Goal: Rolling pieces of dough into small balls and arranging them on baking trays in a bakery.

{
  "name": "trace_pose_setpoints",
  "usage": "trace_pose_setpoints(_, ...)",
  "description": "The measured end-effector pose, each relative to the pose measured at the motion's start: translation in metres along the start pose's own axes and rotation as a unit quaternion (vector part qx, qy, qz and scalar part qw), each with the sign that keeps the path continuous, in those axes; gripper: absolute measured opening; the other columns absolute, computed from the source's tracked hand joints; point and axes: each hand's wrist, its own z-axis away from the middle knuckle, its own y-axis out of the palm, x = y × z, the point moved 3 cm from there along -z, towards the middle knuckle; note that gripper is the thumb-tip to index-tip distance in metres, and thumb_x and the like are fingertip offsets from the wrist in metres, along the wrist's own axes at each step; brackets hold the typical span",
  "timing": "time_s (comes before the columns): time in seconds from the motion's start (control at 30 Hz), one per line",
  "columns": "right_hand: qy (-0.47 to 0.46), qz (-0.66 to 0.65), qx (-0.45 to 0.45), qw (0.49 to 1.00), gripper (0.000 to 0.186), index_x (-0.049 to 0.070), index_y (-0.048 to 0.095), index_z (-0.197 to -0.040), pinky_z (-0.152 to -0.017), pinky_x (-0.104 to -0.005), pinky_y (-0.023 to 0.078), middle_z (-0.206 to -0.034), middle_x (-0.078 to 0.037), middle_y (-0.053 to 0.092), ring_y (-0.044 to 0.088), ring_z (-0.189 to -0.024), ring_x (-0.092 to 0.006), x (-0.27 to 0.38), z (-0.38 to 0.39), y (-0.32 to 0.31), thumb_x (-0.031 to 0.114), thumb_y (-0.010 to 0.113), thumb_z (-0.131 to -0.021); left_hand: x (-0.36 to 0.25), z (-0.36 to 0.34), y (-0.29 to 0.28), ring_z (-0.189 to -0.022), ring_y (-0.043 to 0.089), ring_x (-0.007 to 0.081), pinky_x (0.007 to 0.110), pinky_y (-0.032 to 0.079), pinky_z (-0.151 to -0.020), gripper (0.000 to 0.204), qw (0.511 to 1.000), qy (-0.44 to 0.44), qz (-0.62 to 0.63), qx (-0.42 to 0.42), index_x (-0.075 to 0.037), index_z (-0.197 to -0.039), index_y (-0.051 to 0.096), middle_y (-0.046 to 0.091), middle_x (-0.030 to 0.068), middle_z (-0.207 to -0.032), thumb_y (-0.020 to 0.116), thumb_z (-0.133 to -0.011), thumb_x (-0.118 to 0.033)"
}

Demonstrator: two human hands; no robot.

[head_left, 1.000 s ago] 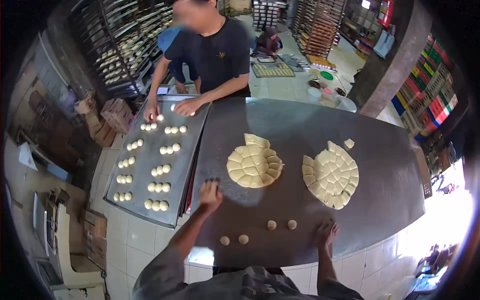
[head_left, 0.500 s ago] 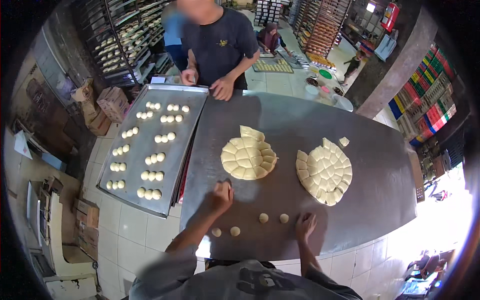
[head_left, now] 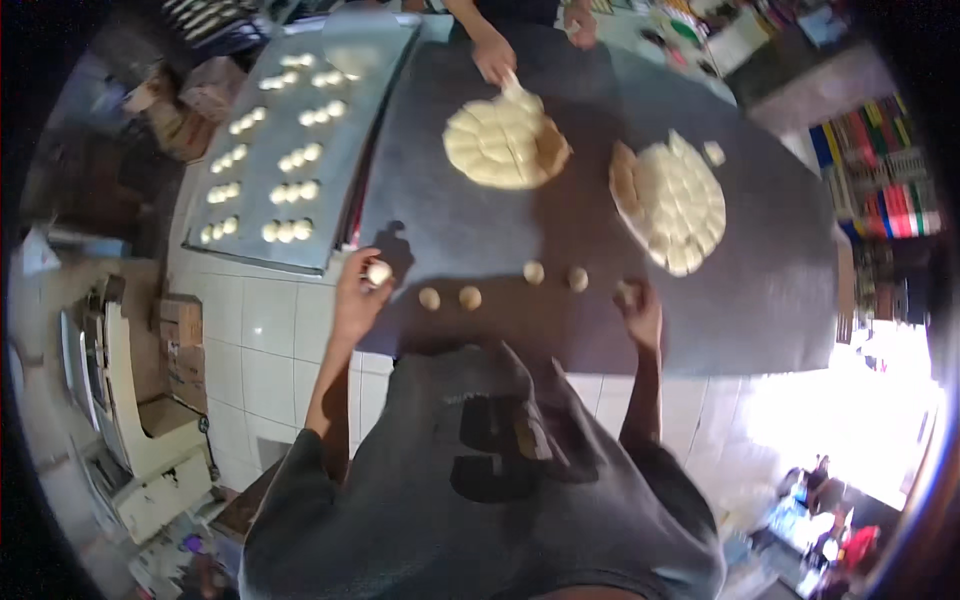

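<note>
My left hand (head_left: pixel 350 305) is raised by the table's near left side, its fingers closed around a pale dough ball (head_left: pixel 378 273). Farther right, my right hand (head_left: pixel 645 318) is curled at the near edge, with a blurred, roundish dough ball (head_left: pixel 627 294) between its fingers. Between my hands lie two pairs of small dough balls: the left pair (head_left: pixel 470 297) sits a little nearer to me than the right pair (head_left: pixel 534 272). Beyond them rest two flat rounds of dough scored into pieces, the left round (head_left: pixel 495 145) and the right round (head_left: pixel 680 200).
At left, a metal tray (head_left: pixel 260 175) holds rows of dough balls in threes. Across the metal table (head_left: pixel 420 210), a co-worker's hand (head_left: pixel 493 57) grips the top corner of the left round. A small dough scrap (head_left: pixel 714 153) lies beside the right round. Cardboard boxes (head_left: pixel 213 88) stand beyond the tray.
My view has tilted down toward my body. My left hand has moved left and lifted, now showing a dough ball. My right hand has turned and curled up. The co-worker's hand has reached the left round.
</note>
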Motion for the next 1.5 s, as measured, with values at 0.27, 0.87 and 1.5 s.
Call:
trace_pose_setpoints(0.27, -0.107, 0.046, 0.171, 0.978, 0.046, 0.006, 0.062, -0.115, -0.083, -0.0372, 0.048, -0.112, -0.01, 0.06, 0.059, -0.095, -0.0272, 0.017, -0.035, 0.029, 0.014, 0.077, -0.073, 0.046, 0.066, -0.006, -0.091, 0.054, 0.0303, 0.039, 0.045, -0.084, 0.057, 0.925, 0.101, -0.338, 0.142, -0.008, -0.116, 0.057, 0.056, 0.0122, -0.107, 0.082, -0.07, -0.029)
trace_pose_setpoints(0.87, -0.542, 0.266, 0.193, 0.773, 0.049, 0.008, 0.058, -0.121, -0.057, -0.0366, 0.053, -0.096, -0.012, 0.066, 0.066, -0.072, -0.0274, 0.008, -0.067, 0.063, 0.034, 0.072, -0.082, 0.018, 0.02, 0.165, -0.072, 0.064, 0.0248, 0.035, 0.049, -0.057, 0.044, 0.821, 0.396, -0.373, 0.176, -0.01, -0.118, 0.054, 0.061, 0.0102, -0.096, 0.06, -0.09, -0.044)
trace_pose_setpoints(1.5, 0.031, -0.05, -0.065, 0.996, 0.031, 0.005, 0.052, -0.1, -0.064, -0.0313, 0.041, -0.083, -0.004, 0.051, 0.045, -0.07, -0.015, 0.013, 0.02, 0.089, 0.036, 0.054, -0.099, -0.049, 0.061, 0.05, -0.073, 0.064, 0.0348, 0.041, 0.05, -0.063, 0.042, 0.979, -0.153, -0.07, 0.116, -0.004, -0.106, 0.058, 0.064, 0.016, -0.086, 0.065, -0.088, -0.042)
